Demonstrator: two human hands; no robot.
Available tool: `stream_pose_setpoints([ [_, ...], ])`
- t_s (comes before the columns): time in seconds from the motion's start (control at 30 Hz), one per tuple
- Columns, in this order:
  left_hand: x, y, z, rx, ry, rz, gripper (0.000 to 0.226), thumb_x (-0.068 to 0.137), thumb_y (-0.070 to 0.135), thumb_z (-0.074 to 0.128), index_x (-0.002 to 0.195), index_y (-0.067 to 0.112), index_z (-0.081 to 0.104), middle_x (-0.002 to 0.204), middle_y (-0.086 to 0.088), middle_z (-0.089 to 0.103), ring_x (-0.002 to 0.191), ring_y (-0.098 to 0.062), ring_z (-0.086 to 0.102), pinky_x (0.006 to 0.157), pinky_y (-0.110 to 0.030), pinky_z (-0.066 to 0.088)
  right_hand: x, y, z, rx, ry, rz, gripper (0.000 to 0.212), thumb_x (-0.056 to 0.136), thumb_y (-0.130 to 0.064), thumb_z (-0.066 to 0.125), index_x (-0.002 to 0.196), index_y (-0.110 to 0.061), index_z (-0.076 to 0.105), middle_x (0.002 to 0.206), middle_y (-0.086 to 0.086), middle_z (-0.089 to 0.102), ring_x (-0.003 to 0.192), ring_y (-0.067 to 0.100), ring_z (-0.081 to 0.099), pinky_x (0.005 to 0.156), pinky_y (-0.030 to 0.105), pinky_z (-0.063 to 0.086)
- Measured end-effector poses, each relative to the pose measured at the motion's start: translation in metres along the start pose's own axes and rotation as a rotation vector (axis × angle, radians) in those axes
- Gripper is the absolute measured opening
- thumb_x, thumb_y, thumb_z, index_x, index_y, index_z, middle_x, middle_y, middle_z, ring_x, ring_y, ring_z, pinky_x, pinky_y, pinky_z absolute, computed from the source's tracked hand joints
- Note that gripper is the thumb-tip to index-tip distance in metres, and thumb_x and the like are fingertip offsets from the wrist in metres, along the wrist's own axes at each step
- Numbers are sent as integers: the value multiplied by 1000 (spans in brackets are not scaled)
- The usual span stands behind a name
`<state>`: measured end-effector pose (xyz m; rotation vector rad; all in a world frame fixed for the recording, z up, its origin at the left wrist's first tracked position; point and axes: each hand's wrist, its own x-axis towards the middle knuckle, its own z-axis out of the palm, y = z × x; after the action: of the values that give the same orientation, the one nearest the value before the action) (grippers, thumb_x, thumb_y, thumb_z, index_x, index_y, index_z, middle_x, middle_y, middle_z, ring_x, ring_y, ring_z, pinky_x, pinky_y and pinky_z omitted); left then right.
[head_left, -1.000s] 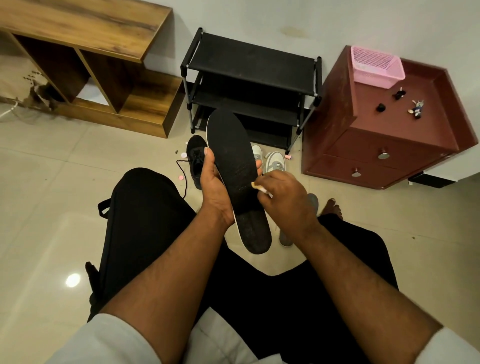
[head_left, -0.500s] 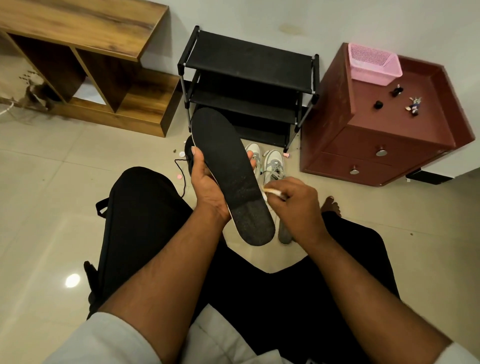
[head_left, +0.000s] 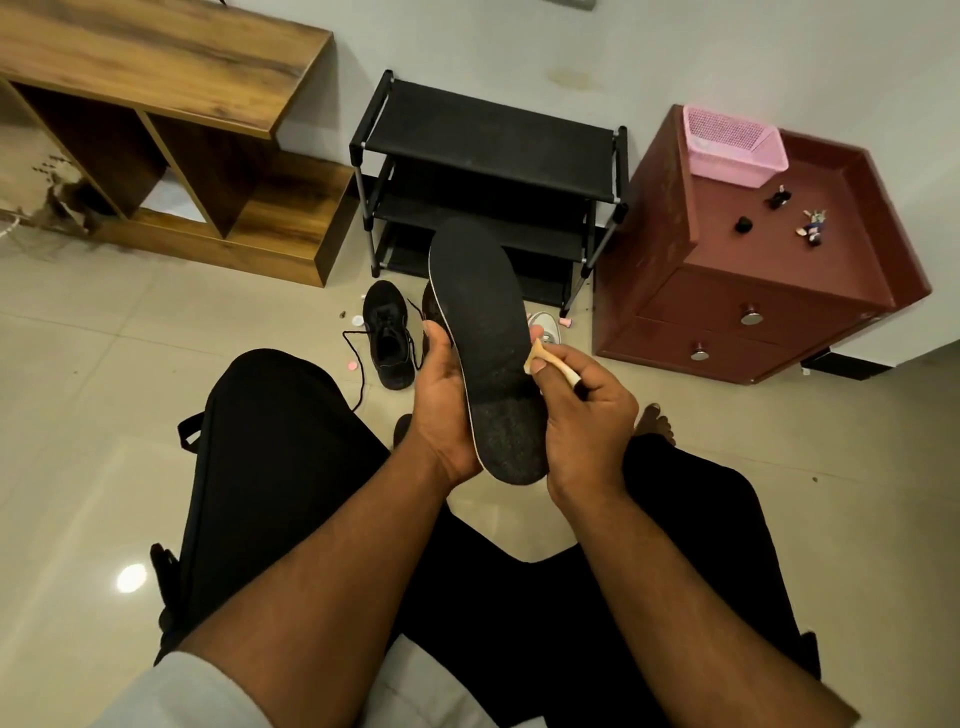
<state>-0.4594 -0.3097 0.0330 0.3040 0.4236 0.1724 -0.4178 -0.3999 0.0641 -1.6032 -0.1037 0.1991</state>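
A long black insole (head_left: 485, 332) with a pale edge is held up over my lap, toe end pointing away from me. My left hand (head_left: 441, 395) grips its left side from beneath, thumb curled over the edge. My right hand (head_left: 584, 410) pinches a small cream-coloured stick-like tool (head_left: 550, 359), whose tip touches the insole's right edge. What the tool is I cannot tell. A black laced shoe (head_left: 388, 332) stands on the floor just beyond my left hand.
A black shoe rack (head_left: 488, 156) stands against the wall ahead, a maroon drawer cabinet (head_left: 737, 306) with a pink basket (head_left: 732, 143) to its right, a wooden shelf unit (head_left: 171, 130) to its left. A white shoe (head_left: 545, 325) peeks out behind the insole. Small bits litter the tiles.
The insole has swung from tilting left back toward upright, and my right hand has moved up along its right edge with the tool. The view has shifted slightly.
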Motion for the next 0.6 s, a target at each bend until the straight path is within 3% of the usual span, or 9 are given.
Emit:
stream_pose_setpoints([
  [0.17, -3, 0, -3, -16, 27, -4, 82, 90, 73, 27, 113, 9, 72, 118, -16, 68, 107, -30, 66, 97, -45, 50, 6, -1, 6, -136, -89, -215, 25, 82, -6, 71, 97, -25, 71, 95, -9, 70, 91, 1, 65, 78, 16, 52],
  [0.27, 1, 9, -7, -3, 39, 70, 74, 91, 69, 31, 102, 11, 77, 113, -13, 68, 110, -29, 62, 103, -45, 42, 17, -1, -6, -305, -178, -380, 23, 83, -3, 70, 102, -15, 72, 96, -2, 68, 90, 2, 63, 76, 12, 49],
  [0.43, 1, 10, -5, -19, -18, 17, 76, 83, 70, 41, 104, 4, 72, 105, -14, 67, 97, -26, 67, 90, -39, 54, 30, -1, -11, -612, -480, -636, 18, 83, -5, 69, 99, -9, 74, 96, 4, 68, 90, 14, 63, 80, 23, 50],
  [0.53, 1, 8, -7, -42, 7, 2, 81, 83, 72, 40, 111, 2, 68, 103, -15, 68, 97, -26, 66, 95, -39, 51, 24, 2, -11, -811, -550, -744, 19, 82, -10, 66, 99, -9, 74, 92, 5, 68, 84, 16, 61, 73, 24, 48],
  [0.6, 1, 10, -7, -33, 23, 1, 87, 80, 72, 45, 128, 1, 56, 111, -15, 62, 103, -26, 61, 102, -40, 45, 16, 2, -15, -844, -581, -768, 19, 79, -11, 66, 96, -9, 74, 88, 5, 68, 80, 16, 61, 67, 19, 46],
])
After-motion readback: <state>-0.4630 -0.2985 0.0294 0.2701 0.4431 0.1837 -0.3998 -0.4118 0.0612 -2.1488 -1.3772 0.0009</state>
